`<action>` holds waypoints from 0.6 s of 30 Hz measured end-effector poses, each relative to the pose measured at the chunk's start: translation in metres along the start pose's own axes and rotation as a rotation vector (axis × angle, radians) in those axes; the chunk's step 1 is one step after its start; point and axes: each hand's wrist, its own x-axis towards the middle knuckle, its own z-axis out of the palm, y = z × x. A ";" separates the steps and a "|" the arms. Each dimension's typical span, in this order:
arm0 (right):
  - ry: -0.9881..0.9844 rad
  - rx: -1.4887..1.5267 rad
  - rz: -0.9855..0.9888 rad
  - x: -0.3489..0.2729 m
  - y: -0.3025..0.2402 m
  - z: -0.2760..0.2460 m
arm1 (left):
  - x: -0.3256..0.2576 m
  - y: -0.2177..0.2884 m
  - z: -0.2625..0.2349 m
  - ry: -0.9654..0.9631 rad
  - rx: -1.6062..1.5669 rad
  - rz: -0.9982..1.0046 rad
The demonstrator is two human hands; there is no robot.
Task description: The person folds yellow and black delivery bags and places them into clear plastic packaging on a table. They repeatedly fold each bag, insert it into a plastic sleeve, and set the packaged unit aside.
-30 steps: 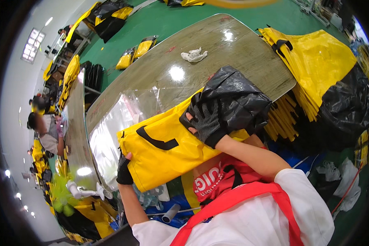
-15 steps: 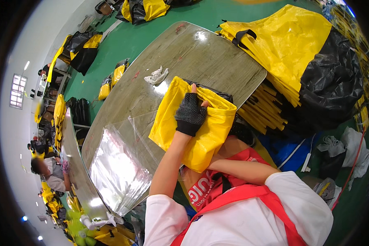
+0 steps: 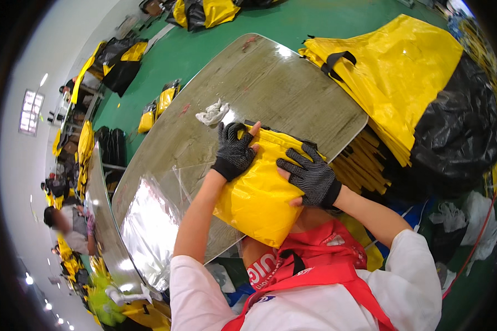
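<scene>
A folded yellow bag (image 3: 262,201) of shiny woven plastic, with black material showing along its far edge, lies over the near edge of the table. My left hand (image 3: 234,150), in a black dotted glove with bare fingertips, has its fingers bent round the bag's far left corner. Spread across the bag's right side are the fingers of my right hand (image 3: 313,177), gloved the same way and resting flat on it. The underside of the bag is hidden.
Clear plastic sleeves (image 3: 149,226) lie on the table (image 3: 276,77) at left, with a crumpled white cloth (image 3: 212,112) farther back. A large stack of yellow and black bags (image 3: 392,71) leans at the right edge. Another person (image 3: 74,226) is at a table far left.
My right hand has come from beneath the bag onto its top right side. My left hand has shifted left to the corner. The bag now lies flatter and its opening is folded down.
</scene>
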 end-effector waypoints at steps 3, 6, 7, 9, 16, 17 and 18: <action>0.046 0.034 -0.091 -0.035 0.010 0.009 | -0.018 0.001 0.021 0.086 -0.471 -0.074; 0.078 -0.068 -0.146 -0.060 0.034 0.006 | -0.038 0.009 0.015 -0.056 -0.556 -0.035; 0.189 0.017 0.081 -0.041 0.022 -0.012 | -0.054 0.012 0.013 -0.146 -0.822 -0.166; 0.208 0.131 0.061 -0.015 0.021 -0.048 | -0.083 0.021 -0.002 -0.283 -1.473 -0.373; 0.175 1.286 0.990 -0.025 0.035 -0.024 | -0.092 0.085 0.025 0.329 -0.778 -0.718; 0.105 1.366 1.074 -0.019 0.036 -0.027 | -0.082 0.079 0.029 0.418 -0.886 -0.641; 0.116 1.373 1.094 -0.017 0.039 -0.025 | -0.074 0.068 0.025 0.219 -0.834 -0.679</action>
